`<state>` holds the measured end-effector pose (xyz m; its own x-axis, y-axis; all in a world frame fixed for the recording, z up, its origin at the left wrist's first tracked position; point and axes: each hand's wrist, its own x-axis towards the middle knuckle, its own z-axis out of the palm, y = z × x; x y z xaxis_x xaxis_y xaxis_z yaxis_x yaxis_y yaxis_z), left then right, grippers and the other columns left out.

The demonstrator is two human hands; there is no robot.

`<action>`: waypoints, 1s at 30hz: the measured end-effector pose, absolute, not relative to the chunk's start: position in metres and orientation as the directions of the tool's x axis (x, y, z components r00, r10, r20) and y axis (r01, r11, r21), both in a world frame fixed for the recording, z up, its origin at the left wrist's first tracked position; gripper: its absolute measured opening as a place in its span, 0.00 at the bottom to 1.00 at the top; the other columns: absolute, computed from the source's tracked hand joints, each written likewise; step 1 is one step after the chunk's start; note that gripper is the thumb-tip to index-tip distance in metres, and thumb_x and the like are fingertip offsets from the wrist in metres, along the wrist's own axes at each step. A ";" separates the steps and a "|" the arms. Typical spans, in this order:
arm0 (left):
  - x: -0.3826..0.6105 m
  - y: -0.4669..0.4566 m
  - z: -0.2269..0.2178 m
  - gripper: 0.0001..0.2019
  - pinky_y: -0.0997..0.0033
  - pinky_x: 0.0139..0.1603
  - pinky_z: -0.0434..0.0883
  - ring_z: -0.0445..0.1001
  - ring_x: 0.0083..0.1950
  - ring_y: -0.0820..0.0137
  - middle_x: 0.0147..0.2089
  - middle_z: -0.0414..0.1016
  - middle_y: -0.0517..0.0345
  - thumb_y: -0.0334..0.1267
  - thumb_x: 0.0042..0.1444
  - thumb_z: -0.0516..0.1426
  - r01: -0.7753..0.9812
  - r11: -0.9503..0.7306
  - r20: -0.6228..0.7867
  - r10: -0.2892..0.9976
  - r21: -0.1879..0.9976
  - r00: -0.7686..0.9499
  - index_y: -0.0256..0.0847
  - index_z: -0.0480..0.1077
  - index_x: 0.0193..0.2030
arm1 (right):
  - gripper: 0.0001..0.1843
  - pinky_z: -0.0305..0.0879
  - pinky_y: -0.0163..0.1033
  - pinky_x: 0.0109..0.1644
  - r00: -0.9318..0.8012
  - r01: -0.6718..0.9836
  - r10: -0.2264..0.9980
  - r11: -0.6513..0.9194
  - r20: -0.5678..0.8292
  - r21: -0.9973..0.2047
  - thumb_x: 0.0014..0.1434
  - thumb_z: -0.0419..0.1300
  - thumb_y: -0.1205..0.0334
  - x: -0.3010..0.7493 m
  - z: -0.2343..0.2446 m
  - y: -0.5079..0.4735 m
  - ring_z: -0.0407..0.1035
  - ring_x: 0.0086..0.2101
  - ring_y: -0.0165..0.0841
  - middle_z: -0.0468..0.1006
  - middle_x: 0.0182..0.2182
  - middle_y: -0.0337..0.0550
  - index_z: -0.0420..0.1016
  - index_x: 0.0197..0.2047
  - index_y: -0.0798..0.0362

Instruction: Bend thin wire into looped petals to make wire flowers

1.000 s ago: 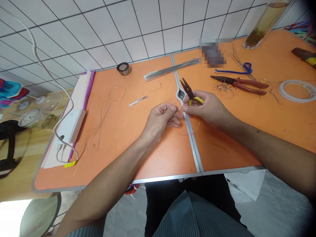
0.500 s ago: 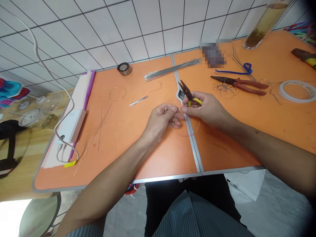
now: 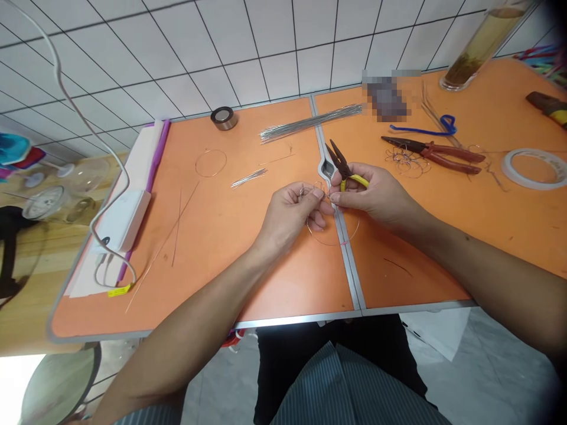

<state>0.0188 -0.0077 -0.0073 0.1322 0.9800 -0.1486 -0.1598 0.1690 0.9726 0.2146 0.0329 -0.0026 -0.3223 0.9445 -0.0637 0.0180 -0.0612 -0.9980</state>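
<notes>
Over the middle of the orange table (image 3: 248, 260) my left hand (image 3: 290, 215) pinches a thin wire ring (image 3: 330, 236) whose loop hangs toward the table seam. My right hand (image 3: 376, 195) meets it fingertip to fingertip and also grips small yellow-handled pliers (image 3: 343, 168), jaws pointing up and away, slightly apart. Both hands are closed. The exact spot where the fingers meet the wire is too fine to make out.
A bundle of straight wires (image 3: 310, 122) lies at the back, with a tape roll (image 3: 224, 117) to its left. Red-handled pliers (image 3: 436, 153), tangled wire loops (image 3: 405, 160), a blue pipe cleaner (image 3: 425, 128) and a white tape ring (image 3: 535, 167) lie right. A white charger (image 3: 119, 221) sits left.
Both hands stay joined over the seam; the pliers' jaws have tilted slightly. The view has shifted a little.
</notes>
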 end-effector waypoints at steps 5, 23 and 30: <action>0.020 -0.009 -0.001 0.13 0.78 0.25 0.71 0.77 0.23 0.76 0.33 0.87 0.53 0.40 0.70 0.66 -0.145 0.149 -0.134 0.985 0.978 0.109 0.39 0.74 0.35 | 0.19 0.76 0.39 0.43 -0.350 0.002 0.932 -0.098 -0.092 -0.995 0.49 0.82 0.63 0.216 -0.004 0.033 0.73 0.38 0.33 0.79 0.37 0.39 0.81 0.41 0.48; 0.020 -0.010 0.002 0.11 0.77 0.25 0.74 0.77 0.22 0.76 0.32 0.86 0.54 0.31 0.71 0.60 -0.150 0.132 -0.120 0.989 0.980 0.083 0.39 0.74 0.34 | 0.24 0.76 0.39 0.41 -0.339 -0.042 0.927 -0.188 -0.163 -0.981 0.45 0.87 0.55 0.215 0.000 0.030 0.75 0.34 0.32 0.82 0.34 0.38 0.83 0.41 0.47; 0.021 -0.011 0.005 0.10 0.77 0.23 0.73 0.76 0.21 0.75 0.30 0.85 0.55 0.32 0.70 0.63 -0.151 0.165 -0.149 0.983 0.975 0.109 0.39 0.73 0.35 | 0.25 0.75 0.39 0.40 -0.326 -0.029 0.933 -0.168 -0.150 -0.985 0.45 0.88 0.54 0.212 -0.002 0.030 0.74 0.31 0.31 0.79 0.30 0.34 0.81 0.40 0.47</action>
<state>0.0211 -0.0106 0.0053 0.1086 0.9828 -0.1495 -0.1505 0.1649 0.9748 0.2122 0.0300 -0.0023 -0.3261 0.9334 -0.1500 -0.0286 -0.1683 -0.9853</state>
